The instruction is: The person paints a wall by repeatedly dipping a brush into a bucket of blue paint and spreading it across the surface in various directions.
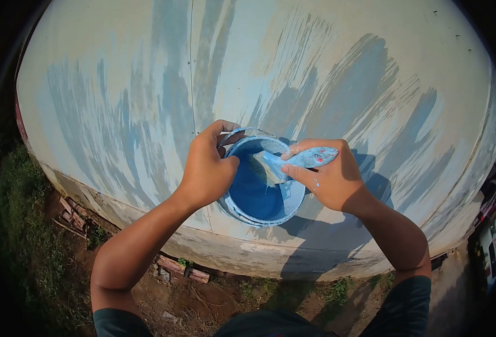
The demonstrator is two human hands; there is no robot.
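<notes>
A bucket (295, 196) of blue paint hangs in front of the wall, its rim smeared light blue. My left hand (211, 168) grips the left side of its rim, with the thin handle passing by the fingers. In my right hand (329, 174) is a paint-covered brush (309, 158), its handle pointing right. The bristles are inside the bucket, above or against the inner wall; whether they touch the paint I cannot tell. Blue paint spots mark my right thumb and fingers.
A pale wall (130, 28) with streaky blue-grey strokes and a vertical seam fills the view. Below it lie bare soil, broken bricks (183, 268) and weeds. Grass (23, 208) grows at the left, and a white vehicle (492, 247) shows at the far right.
</notes>
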